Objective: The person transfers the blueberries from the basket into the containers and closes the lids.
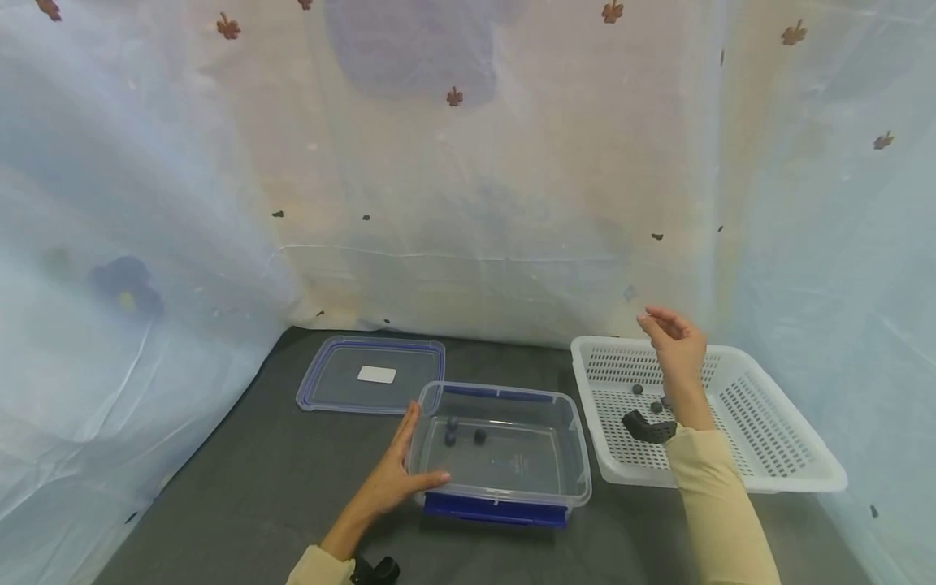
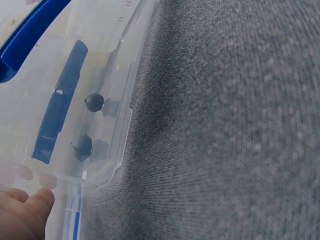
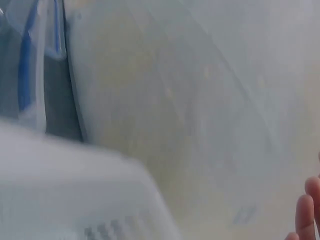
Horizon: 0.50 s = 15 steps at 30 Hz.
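My left hand [image 1: 391, 479] rests against the left side of a clear plastic box [image 1: 578, 455] with blue clips, its thumb extended at the front left corner. In the left wrist view its fingertips [image 2: 45, 200] touch the outside of the wall. Three small dark blue balls, like blueberries [image 1: 480, 436], lie in the left part of the box. Raised above the white slotted basket [image 1: 797, 455], my right hand [image 1: 678, 357] has loosely bent fingers, and nothing shows between them. More dark blueberries [image 1: 638, 389] lie in the basket, partly hidden by my right wrist.
A clear lid with a blue seal [image 1: 329, 390] and a white label lies flat behind the box, at the left. Dark grey cloth [image 1: 241, 496] covers the table. Patterned plastic sheeting [image 1: 468, 268] hangs behind and at both sides.
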Available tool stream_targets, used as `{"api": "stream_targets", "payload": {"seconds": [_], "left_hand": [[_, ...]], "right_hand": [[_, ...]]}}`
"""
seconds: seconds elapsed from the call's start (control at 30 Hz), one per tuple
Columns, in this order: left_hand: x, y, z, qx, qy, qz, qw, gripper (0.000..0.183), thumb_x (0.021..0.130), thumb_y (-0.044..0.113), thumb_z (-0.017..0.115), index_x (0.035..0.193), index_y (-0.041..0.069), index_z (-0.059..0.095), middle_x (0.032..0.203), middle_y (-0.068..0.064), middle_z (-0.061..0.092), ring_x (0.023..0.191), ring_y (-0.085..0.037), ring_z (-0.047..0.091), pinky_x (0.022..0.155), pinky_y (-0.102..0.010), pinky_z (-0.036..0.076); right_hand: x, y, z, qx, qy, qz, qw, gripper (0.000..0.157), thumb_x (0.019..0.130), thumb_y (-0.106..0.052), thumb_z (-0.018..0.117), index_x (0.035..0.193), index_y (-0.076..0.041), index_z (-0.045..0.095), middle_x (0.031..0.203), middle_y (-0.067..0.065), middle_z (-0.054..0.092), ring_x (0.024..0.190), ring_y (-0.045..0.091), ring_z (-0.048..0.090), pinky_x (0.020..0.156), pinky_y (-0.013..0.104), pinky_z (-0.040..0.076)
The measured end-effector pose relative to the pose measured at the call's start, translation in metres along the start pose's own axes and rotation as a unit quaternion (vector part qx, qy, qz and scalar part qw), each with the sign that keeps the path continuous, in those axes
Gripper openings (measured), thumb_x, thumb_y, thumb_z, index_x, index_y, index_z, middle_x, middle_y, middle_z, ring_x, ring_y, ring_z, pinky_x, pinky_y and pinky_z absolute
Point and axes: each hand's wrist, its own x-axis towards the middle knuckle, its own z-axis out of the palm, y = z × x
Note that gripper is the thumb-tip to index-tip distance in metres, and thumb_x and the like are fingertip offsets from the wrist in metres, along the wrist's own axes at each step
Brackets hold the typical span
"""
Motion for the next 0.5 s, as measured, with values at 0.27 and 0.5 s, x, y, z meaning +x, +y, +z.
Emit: {"api": "stream_targets", "payload": {"seconds": [0.27,0.5], "left_hand": [[0.000,-0.002,0.001,-0.006,0.001,0.003,1.0000,0.116,0.072,0.017,0.086,0.156,0.005,0.006,0.161,-0.012,-0.006,0.144,-0.037,-0.005,0.108,-0.062,0.006],[0.001,-0.003,0.001,-0.016,0.003,0.010,0.9998,0.117,0.072,0.015,0.086,0.155,0.004,0.006,0.161,-0.011,-0.006,0.143,-0.039,-0.005,0.108,-0.064,0.003]], "right_hand": [[0.016,0.033,-0.036,-0.132,0.038,0.071,0.988,0.034,0.090,-0.029,0.071,0.118,-0.010,0.067,0.094,-0.014,0.061,0.101,0.010,0.052,0.083,0.028,0.040],[0.018,0.063,-0.058,-0.223,-0.024,0.117,0.967,0.046,0.094,-0.024,0.065,0.130,0.005,0.057,0.129,0.021,0.057,0.122,0.035,0.046,0.101,0.050,0.037]]}}
